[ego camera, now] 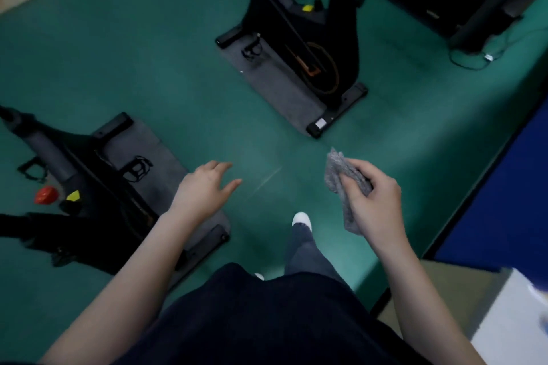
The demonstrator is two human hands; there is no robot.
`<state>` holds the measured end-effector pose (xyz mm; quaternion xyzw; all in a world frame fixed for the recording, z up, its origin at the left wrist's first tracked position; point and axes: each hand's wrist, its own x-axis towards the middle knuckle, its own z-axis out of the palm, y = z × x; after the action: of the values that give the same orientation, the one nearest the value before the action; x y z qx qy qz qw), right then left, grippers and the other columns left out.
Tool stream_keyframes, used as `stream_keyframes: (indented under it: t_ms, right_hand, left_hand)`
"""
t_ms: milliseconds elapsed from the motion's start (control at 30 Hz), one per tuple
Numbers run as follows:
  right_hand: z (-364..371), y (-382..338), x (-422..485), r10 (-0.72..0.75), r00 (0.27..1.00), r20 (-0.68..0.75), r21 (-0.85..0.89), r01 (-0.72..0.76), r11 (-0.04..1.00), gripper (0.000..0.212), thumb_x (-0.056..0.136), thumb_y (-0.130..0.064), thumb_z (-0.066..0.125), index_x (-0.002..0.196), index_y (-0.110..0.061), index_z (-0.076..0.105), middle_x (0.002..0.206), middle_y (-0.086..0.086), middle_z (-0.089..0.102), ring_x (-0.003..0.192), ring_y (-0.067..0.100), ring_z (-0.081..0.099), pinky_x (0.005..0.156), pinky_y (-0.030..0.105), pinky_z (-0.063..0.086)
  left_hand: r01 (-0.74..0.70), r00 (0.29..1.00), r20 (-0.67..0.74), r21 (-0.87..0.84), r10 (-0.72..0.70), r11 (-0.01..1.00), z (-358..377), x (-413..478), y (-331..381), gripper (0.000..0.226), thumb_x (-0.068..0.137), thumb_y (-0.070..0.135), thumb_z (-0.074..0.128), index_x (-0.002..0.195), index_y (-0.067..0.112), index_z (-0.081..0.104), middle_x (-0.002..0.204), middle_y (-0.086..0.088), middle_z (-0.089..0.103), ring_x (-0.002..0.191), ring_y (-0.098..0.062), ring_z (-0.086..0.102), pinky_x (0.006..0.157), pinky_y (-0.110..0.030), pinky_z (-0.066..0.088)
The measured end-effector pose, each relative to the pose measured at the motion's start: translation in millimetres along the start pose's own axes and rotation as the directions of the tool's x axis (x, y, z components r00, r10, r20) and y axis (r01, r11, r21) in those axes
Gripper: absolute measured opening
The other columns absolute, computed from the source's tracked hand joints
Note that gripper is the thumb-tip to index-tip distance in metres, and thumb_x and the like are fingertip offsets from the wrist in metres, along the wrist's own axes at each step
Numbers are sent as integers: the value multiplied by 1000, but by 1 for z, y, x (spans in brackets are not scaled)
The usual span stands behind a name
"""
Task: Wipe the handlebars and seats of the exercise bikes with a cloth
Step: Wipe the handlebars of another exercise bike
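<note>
Clutching grey cloth (338, 175), right hand (373, 198); long axis up-down in view; left hand (204, 190) grip released.

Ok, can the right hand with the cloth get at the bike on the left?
Probably yes: only green floor lies between the right hand, gripping the cloth, and the left bike, though the open left hand hangs in that path.
</note>
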<state>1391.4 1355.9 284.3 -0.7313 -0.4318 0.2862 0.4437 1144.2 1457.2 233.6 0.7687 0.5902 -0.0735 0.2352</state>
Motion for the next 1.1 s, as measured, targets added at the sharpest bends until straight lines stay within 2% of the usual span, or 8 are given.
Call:
stream_keyframes:
  t_ms: [100, 200, 400, 533, 667, 767, 967, 1100]
  right_hand:
    - [-14, 4, 57, -47, 993, 110, -29, 51, 998, 29, 84, -3, 62, 93, -30, 65, 82, -23, 64, 71, -14, 58, 66, 2, 40]
    - [-27, 6, 114, -69, 979, 193, -60, 82, 995, 24, 84, -3, 62, 97, -22, 69, 81, -16, 65, 69, -8, 58, 68, 8, 42]
    - [-24, 1, 200, -106, 964, 245, -87, 131, 988, 23, 83, 2, 62, 99, -13, 71, 85, -4, 68, 72, -8, 57, 68, -2, 38]
    - [8, -12, 247, -108, 934, 340, -84, 145, 986, 26, 84, 1, 62, 96, -21, 69, 84, -10, 67, 72, -16, 58, 67, -2, 39]
    - [54, -34, 291, -150, 904, 401, -64, 191, 979, 25, 84, 0, 63, 98, -19, 70, 85, -8, 67, 76, -1, 61, 71, 1, 42]
    - [90, -54, 325, -189, 886, 423, -66, 238, 969, 21, 84, -2, 64, 99, -15, 71, 86, -6, 68, 77, 0, 60, 72, 6, 44]
    - [150, -102, 385, -182, 856, 483, -47, 233, 971, 22, 86, -2, 63, 105, -11, 70, 96, 1, 71, 87, 12, 65, 83, 25, 50]
    - [188, -131, 414, -236, 800, 552, -8, 288, 958, 23, 86, -1, 63, 104, -12, 71, 91, -3, 70, 81, 6, 64, 78, 16, 49]
  left_hand:
    - [135, 991, -17, -50, -136, 990, -7, 24, 13, 56, 93, 51, 45, 137, 18, 45, 136, -5, 51, 125, -26, 47, 98, -41, 43]
    - [202, 976, -64, -104, -210, 974, -16, 49, 32, 55, 93, 51, 46, 137, 18, 46, 136, -6, 51, 125, -26, 47, 99, -41, 42]
    - [278, 945, -121, -190, -303, 942, -37, 84, 47, 54, 93, 49, 47, 136, 17, 47, 135, -4, 52, 125, -25, 48, 100, -42, 41]
    - [343, 916, -126, -245, -381, 907, -50, 107, 33, 53, 93, 47, 49, 136, 17, 47, 135, -4, 52, 125, -24, 48, 102, -42, 40]
    - [391, 883, -146, -299, -446, 871, -65, 142, 8, 53, 92, 46, 51, 135, 16, 48, 134, -4, 53, 125, -24, 48, 102, -42, 40]
    - [406, 864, -166, -328, -475, 853, -86, 177, -13, 53, 92, 45, 51, 135, 16, 48, 135, -4, 52, 125, -24, 48, 102, -42, 40]
    - [402, 842, -223, -348, -492, 847, -136, 238, -47, 54, 93, 47, 49, 137, 17, 46, 136, -2, 51, 124, -23, 48, 101, -41, 40]
    - [449, 808, -240, -343, -539, 825, -157, 256, -66, 53, 93, 48, 47, 137, 17, 46, 136, -1, 51, 124, -23, 48, 99, -40, 40]
